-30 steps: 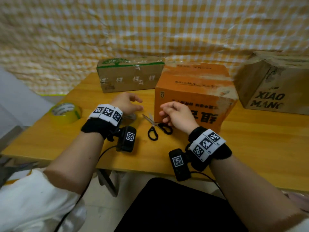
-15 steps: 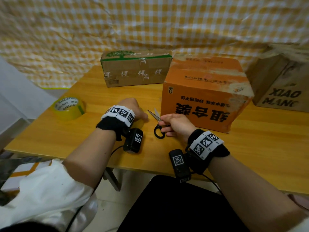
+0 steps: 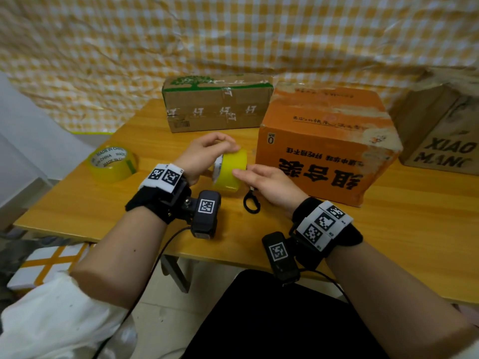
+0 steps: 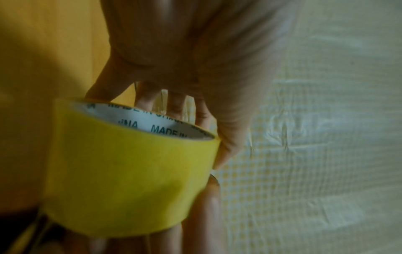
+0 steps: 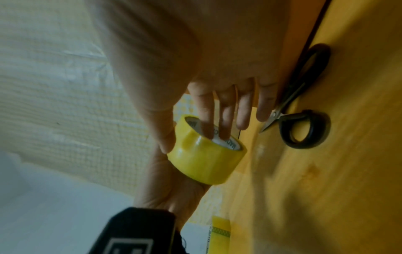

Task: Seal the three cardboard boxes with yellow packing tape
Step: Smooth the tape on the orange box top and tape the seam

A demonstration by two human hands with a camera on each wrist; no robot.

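My left hand (image 3: 207,154) grips a yellow tape roll (image 3: 229,169) and holds it on edge just above the wooden table (image 3: 77,203). Its fingers (image 4: 147,101) reach into the white core. My right hand (image 3: 248,174) pinches the same roll (image 5: 204,159), thumb on the outer face and two fingers (image 5: 204,111) at the core rim. The orange box (image 3: 324,151) stands right behind my right hand. A brown box with green print (image 3: 217,104) sits at the back, and a "XIAO MANG" box (image 3: 440,136) at the far right.
Black-handled scissors (image 3: 251,203) lie on the table under my right hand, next to the orange box. A second yellow tape roll (image 3: 112,163) lies flat at the left. A checked cloth hangs behind the table.
My left hand has lifted the tape roll off the table. My right hand has left the scissors' handles and come onto the roll.
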